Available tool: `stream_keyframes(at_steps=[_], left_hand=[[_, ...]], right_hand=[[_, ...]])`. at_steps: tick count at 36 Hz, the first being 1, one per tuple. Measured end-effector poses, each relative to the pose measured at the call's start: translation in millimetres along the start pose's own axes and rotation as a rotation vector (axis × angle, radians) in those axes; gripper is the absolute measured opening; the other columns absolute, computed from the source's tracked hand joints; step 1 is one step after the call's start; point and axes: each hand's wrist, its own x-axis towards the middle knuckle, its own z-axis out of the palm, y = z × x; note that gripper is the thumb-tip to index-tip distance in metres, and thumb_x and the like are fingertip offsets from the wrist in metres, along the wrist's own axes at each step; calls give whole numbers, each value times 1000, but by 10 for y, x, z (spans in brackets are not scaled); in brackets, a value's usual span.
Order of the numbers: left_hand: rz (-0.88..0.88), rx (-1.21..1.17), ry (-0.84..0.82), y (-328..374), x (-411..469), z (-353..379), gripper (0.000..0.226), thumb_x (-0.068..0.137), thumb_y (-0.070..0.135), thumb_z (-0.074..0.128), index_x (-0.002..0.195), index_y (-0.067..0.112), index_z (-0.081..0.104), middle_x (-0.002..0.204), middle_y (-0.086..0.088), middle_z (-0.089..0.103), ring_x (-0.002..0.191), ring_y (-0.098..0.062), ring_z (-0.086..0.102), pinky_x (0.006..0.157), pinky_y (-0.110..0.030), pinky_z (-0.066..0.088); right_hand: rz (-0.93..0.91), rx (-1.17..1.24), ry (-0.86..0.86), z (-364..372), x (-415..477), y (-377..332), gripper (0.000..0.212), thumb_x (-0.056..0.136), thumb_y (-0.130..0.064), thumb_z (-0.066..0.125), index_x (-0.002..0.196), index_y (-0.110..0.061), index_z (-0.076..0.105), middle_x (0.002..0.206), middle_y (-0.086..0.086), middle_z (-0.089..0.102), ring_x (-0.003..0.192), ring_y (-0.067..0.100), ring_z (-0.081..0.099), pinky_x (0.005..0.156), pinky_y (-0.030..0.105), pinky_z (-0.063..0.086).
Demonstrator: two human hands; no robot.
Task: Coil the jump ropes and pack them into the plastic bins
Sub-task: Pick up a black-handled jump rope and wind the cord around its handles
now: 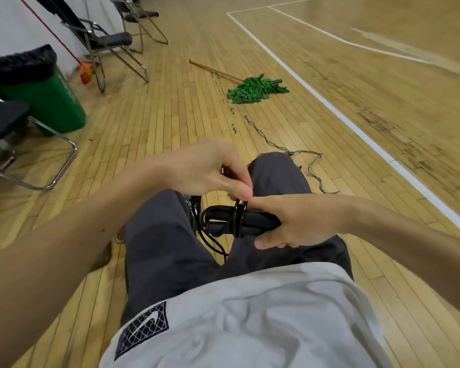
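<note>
Right hand (298, 221) grip around coiled jump rope (258, 221), left hand (205, 168) pinch on cord

left hand (210, 170) pinches jump rope (260, 221) | right hand (295, 221) curled round it

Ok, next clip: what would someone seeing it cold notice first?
Centre frame, over the person's lap, the right hand grips a bundled black jump rope while the left hand pinches its cord just above. Beyond the knee, a green mop lies on the wooden floor, and a green bin stands at the far left.
</note>
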Motion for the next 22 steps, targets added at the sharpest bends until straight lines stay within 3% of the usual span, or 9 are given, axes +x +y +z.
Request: stream_keyframes(at_steps=[3,6,8,11,12,22], left_hand=[[54,-231,15,-87,-48,50,21,89,28,74,95,9,79,85,-14,75,80,-35,67,76,-55,53],[91,-449,72,-159,-84,128,36,81,44,77,89,9,79,85,-28,69,79,-56,54,69,-66,45],[88,-552,119,-189,-106,184,39,77,51,77,85,13,80,83,-29,68,74,-55,54,66,-59,48],[77,-678,185,-217,-142,266,34,75,52,76,83,18,79,77,-8,73,68,-22,66,64,-28,54],[78,-707,203,-221,-149,294,35,74,53,77,83,19,79,77,-5,73,69,-17,67,63,-25,54],[56,-819,353,-255,-144,485,34,74,58,77,81,25,80,77,3,74,69,-10,68,64,-23,56]], right_hand=[[-28,87,-58,1,-74,-29,46,96,-29,68,136,-33,45,79,-1,60,60,6,54,62,22,49],[-93,183,-89,6,-120,-65,39,97,-23,67,132,-25,49,74,3,56,61,15,51,58,31,46],[-139,248,-99,24,-136,-80,36,98,-17,65,130,-17,49,71,3,53,60,18,47,55,35,42],[-177,317,-84,36,-147,-101,38,99,-11,64,132,-7,47,68,3,50,58,22,44,53,37,38],[-183,326,-74,34,-148,-107,39,99,-10,64,132,-5,46,67,2,50,58,22,44,53,36,38],[-208,305,-15,27,-157,-124,30,98,-11,65,122,-1,51,66,-1,55,56,17,50,52,27,44]])
